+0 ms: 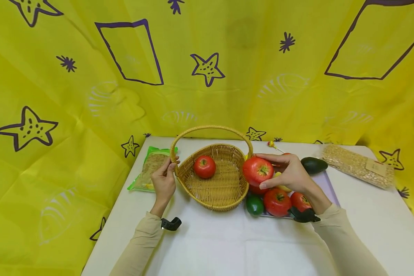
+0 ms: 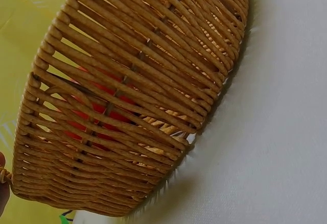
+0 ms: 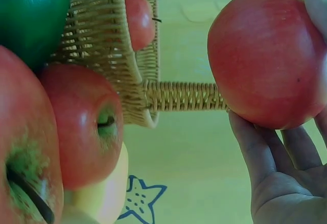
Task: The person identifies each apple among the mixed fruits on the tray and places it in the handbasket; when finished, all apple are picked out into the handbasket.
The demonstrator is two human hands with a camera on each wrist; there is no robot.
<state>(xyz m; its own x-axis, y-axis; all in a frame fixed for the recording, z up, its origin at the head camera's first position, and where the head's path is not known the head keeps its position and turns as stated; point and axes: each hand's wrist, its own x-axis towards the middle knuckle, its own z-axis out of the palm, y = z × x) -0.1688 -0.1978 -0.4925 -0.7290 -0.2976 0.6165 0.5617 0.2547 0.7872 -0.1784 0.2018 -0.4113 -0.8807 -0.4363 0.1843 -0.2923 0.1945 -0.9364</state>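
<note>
I am seeing the person's right hand holding a red apple, its thumb pressing one side and its fingers curving around the other, spread about as wide as the fruit. That apple is being held up by the right side of the wicker basket, near one foot of the handle; I cannot tell whether it is touching the rim. The left hand is pinching the handle's left foot, thumb and fingers closing on the cane. Inside the basket, a second apple is resting toward the left wall, its red showing through the weave in my left wrist view. Right of the basket, a pale tray is carrying other red apples and a green avocado. A bag of grain is lying farther right on the white table.
</note>
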